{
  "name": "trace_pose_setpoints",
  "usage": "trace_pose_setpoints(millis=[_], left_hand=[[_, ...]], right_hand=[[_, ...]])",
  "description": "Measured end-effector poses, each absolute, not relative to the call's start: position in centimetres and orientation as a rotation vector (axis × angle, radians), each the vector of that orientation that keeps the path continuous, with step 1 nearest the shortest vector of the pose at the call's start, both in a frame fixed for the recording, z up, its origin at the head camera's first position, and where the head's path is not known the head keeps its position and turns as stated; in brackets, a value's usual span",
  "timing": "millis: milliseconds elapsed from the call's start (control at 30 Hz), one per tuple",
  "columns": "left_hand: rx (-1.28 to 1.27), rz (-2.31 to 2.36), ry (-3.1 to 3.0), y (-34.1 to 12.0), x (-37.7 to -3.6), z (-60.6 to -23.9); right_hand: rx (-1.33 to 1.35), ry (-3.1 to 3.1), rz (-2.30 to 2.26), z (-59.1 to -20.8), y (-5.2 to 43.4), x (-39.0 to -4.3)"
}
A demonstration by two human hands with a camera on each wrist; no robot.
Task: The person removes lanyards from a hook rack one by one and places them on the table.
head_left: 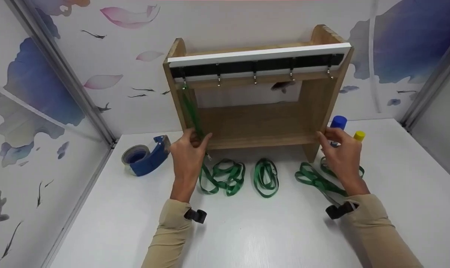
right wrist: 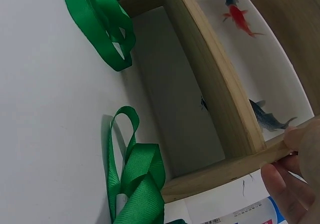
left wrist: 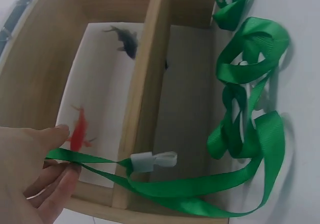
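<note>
A wooden shelf (head_left: 260, 126) with a row of metal hooks along its top front stands on the table. From the leftmost hook hangs a green lanyard (head_left: 190, 108). My left hand (head_left: 187, 152) pinches its ribbon between thumb and fingers at the shelf's lower left; a white clip (left wrist: 144, 162) sits just below. My right hand (head_left: 342, 154) grips the right side panel (right wrist: 220, 176), its thumb at the front edge and fingers on the outer side. Green lanyards lie loosely coiled in front: one pile (head_left: 228, 176) near the left hand, one in the middle (head_left: 266, 178), others (head_left: 318, 180) under the right hand.
A blue tape dispenser (head_left: 150, 158) with a roll lies left of the shelf. Behind the right hand stand a blue-capped tube (head_left: 338, 122) and a yellow-capped one (head_left: 359, 136). Printed wall panels (head_left: 135, 74) close off the back and sides of the white table (head_left: 247, 238).
</note>
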State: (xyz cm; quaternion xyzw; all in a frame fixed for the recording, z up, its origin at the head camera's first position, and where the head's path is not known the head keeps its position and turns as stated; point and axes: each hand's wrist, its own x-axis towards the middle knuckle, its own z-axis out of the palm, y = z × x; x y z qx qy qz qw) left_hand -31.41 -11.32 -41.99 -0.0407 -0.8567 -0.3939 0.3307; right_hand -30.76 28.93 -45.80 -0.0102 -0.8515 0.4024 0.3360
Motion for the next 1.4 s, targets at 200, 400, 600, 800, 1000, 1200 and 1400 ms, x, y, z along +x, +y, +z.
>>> trace_pose_setpoints(millis=[200,400,600,800,1000,1200,1400], left_hand=[[-0.129,-1.048,-2.215,-11.6,-31.3,-41.6],[-0.135,-1.076,-2.207,-12.5,-31.1,-41.4],[-0.141,-1.126,-2.226,-13.8,-31.0,-41.1],[-0.103,-1.207,-2.368,-15.8,-30.4,-39.9],[-0.311,-1.402,-2.466,-18.4,-30.3,-39.2],[-0.481,-1.595,-2.516,-21.1,-30.2,-39.1],[-0.521,-1.739,-2.371,-22.0,-30.2,-39.0]], right_hand=[[-0.033,-2.22,1.028,-45.8,29.0,-30.8],[-0.041,-2.239,1.0,-46.1,29.2,-30.9],[-0.042,-2.24,1.013,-46.2,29.1,-30.9],[-0.048,-2.25,1.018,-46.0,29.0,-30.9],[-0.045,-2.239,1.012,-46.1,29.0,-30.8],[-0.021,-2.201,1.027,-46.1,29.0,-30.8],[-0.026,-2.19,1.031,-46.2,29.0,-30.8]])
